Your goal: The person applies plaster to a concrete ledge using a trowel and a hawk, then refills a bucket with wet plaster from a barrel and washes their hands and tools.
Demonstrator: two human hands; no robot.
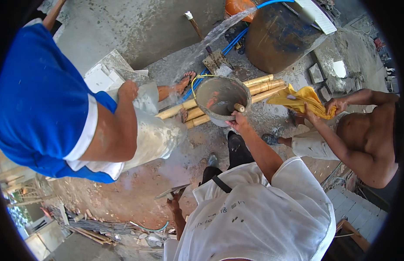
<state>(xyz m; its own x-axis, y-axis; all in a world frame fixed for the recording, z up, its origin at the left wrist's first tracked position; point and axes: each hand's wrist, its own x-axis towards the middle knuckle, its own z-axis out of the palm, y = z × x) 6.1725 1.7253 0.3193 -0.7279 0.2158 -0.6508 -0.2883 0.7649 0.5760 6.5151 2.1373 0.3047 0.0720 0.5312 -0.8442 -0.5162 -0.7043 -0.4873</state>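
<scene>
My right hand is closed on the near rim of a grey bucket, beside a short wooden handle that sticks up over that rim. Whatever the handle belongs to is partly hidden inside. Some reddish and grey residue shows in the bucket, and a yellow cord loops at its far left side. Lower down on the left, my left hand grips a flat plastering trowel, seen nearly edge-on, away from the bucket.
Bamboo poles lie beside the bucket. A co-worker in blue stands left; another at right holds a yellow cloth. Water streams from a blue hose near a large drum. A shovel blade lies behind.
</scene>
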